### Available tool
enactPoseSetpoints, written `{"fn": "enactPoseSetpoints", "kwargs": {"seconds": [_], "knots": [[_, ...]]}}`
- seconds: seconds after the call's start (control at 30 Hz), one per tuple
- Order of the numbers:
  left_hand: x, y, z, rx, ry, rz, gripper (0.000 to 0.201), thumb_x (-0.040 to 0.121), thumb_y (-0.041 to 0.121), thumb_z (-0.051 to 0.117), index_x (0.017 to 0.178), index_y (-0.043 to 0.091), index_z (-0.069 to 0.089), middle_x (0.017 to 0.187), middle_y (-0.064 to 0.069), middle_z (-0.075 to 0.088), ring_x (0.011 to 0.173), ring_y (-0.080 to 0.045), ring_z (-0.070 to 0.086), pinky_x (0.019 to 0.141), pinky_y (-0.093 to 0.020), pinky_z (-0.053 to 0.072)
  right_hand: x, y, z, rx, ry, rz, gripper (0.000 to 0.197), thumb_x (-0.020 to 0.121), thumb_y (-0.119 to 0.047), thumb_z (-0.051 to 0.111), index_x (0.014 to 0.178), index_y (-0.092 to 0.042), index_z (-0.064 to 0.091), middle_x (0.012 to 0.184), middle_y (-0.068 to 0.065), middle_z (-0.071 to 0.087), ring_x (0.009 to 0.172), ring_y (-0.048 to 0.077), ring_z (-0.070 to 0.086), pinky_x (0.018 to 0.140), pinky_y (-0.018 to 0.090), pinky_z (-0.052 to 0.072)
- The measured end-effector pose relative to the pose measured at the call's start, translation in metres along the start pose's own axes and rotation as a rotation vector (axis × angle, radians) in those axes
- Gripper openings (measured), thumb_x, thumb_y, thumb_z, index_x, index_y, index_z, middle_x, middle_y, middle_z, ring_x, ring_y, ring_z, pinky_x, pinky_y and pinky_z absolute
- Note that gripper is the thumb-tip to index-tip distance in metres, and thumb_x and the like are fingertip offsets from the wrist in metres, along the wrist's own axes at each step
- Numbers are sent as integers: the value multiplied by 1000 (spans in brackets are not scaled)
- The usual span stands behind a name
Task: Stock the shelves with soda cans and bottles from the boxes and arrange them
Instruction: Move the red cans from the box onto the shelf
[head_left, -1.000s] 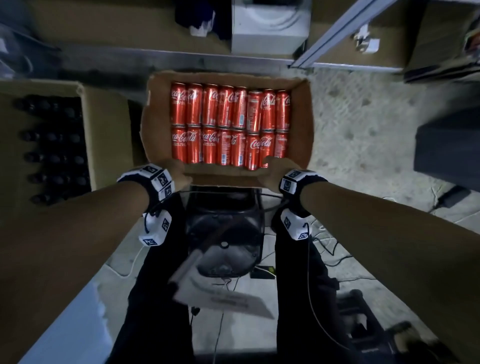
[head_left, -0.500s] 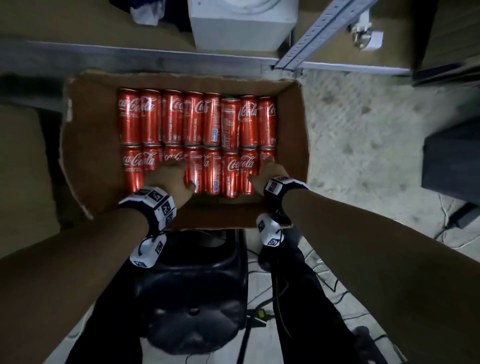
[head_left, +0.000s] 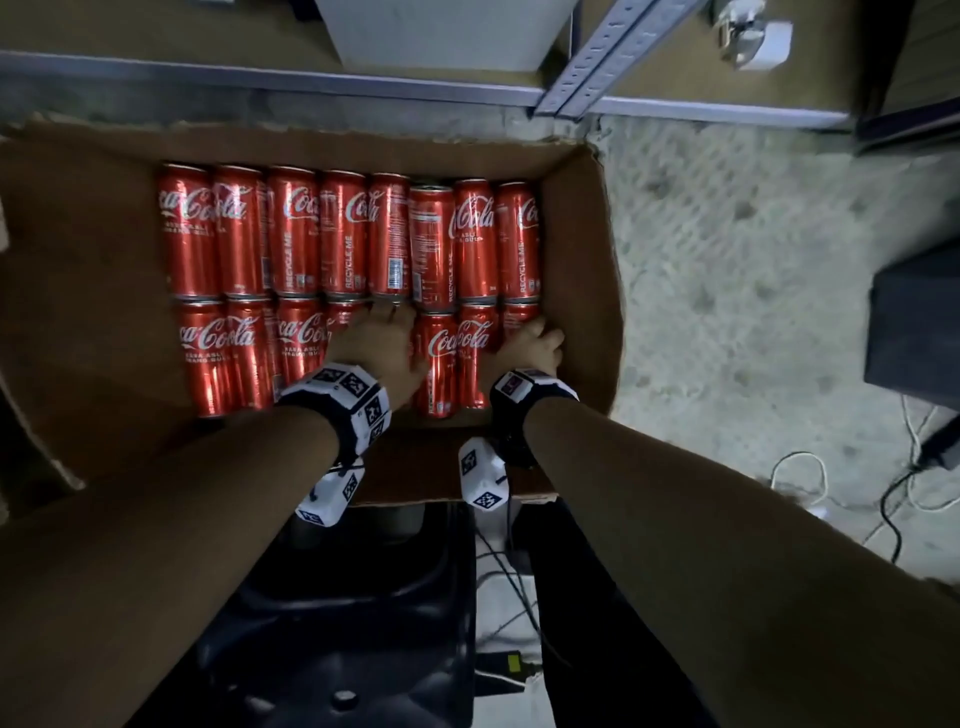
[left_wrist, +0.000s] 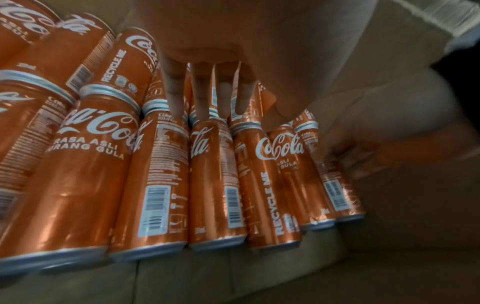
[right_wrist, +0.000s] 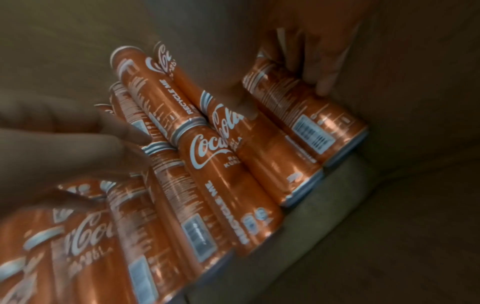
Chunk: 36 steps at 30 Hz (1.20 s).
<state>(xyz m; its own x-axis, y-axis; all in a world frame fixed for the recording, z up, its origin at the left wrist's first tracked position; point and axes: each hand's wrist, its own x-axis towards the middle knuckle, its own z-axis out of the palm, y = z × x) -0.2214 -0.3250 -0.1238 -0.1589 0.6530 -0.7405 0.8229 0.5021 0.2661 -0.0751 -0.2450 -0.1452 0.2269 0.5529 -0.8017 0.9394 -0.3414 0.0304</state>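
An open cardboard box holds two rows of red Coca-Cola cans lying on their sides. My left hand hovers over the middle of the near row. Its fingers are straight and point down at the can tops. My right hand is at the right end of the near row. It grips the rightmost can, with the fingers between the can and the box wall and the thumb on the other side. The can still lies in its row.
A metal shelf edge and an upright post run just beyond the box, with a white carton on the shelf. A black stool sits under my arms. Cables and a dark case lie on the floor at right.
Both hands left the box's near edge and went into it, onto the near row of cans. The right hand has closed round the end can. The view has drawn closer to the box.
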Motion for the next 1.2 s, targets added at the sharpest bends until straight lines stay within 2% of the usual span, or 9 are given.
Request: {"fn": "enactPoseSetpoints", "kwargs": {"seconds": [0.23, 0.37, 0.5, 0.63, 0.8, 0.9, 1.0, 1.07, 1.2], "knots": [[2, -2, 11, -6, 4, 44, 70, 88, 37, 67, 149, 17, 39, 148, -8, 43, 128, -35, 50, 104, -49, 47, 1, -9, 4, 138, 69, 92, 72, 85, -31, 74, 141, -8, 34, 146, 14, 33, 136, 35, 38, 111, 45, 36], [9, 1, 17, -51, 13, 62, 80, 86, 34, 69, 155, 21, 30, 151, -7, 41, 131, -35, 48, 105, -49, 47, -2, -4, 7, 202, 53, 64, 82, 85, -40, 76, 145, -13, 28, 145, 12, 33, 135, 36, 43, 110, 49, 39], [10, 8, 21, 48, -55, 48, 91, 86, 39, 69, 158, 28, 16, 154, -6, 32, 139, -33, 36, 111, -51, 40, -5, 6, 2, 113, -2, -39, 90, 82, -48, 74, 148, -36, 14, 139, 11, 34, 131, 36, 44, 105, 55, 45], [11, 9, 26, 31, -95, 53, 96, 86, 39, 71, 160, 26, 11, 156, -5, 27, 142, -31, 32, 114, -49, 36, -4, 9, -8, 37, -51, -66, 84, 83, -45, 74, 146, -39, 18, 140, 11, 35, 129, 37, 48, 102, 56, 47], [10, 2, 26, -34, -104, 64, 101, 83, 41, 75, 160, 28, 11, 155, -4, 27, 141, -29, 31, 112, -47, 38, -5, 11, -20, -52, -93, -123, 80, 84, -51, 70, 145, -46, 19, 135, 10, 39, 114, 37, 60, 99, 56, 50], [11, 2, 27, -178, -120, 1, 105, 75, 40, 82, 156, 35, 15, 152, -3, 30, 140, -30, 34, 113, -49, 36, -2, 6, -26, -135, -97, -135, 80, 84, -53, 71, 145, -43, 20, 135, 10, 40, 113, 37, 60, 95, 56, 51], [18, 4, 24, -388, -119, -106, 95, 72, 32, 84, 149, 42, 28, 149, -3, 30, 138, -32, 38, 115, -52, 36, 5, -6, -33, -218, -79, -166, 79, 85, -47, 73, 147, -34, 26, 137, 8, 39, 115, 34, 60, 93, 53, 52], [22, 8, 20, -460, -129, -154, 87, 74, 24, 83, 145, 39, 36, 148, -4, 30, 136, -32, 41, 114, -49, 38, 13, -16, -41, -322, -79, -185, 70, 90, -41, 70, 147, -25, 32, 138, 9, 39, 116, 33, 60, 93, 52, 51], [28, 14, 6, -390, -173, -115, 67, 79, 17, 82, 136, 25, 49, 143, -5, 36, 130, -29, 47, 108, -40, 43, 22, -24, -55, -431, -144, -289, 41, 97, -29, 59, 135, -14, 53, 138, 15, 46, 118, 30, 57, 101, 45, 49]]}}
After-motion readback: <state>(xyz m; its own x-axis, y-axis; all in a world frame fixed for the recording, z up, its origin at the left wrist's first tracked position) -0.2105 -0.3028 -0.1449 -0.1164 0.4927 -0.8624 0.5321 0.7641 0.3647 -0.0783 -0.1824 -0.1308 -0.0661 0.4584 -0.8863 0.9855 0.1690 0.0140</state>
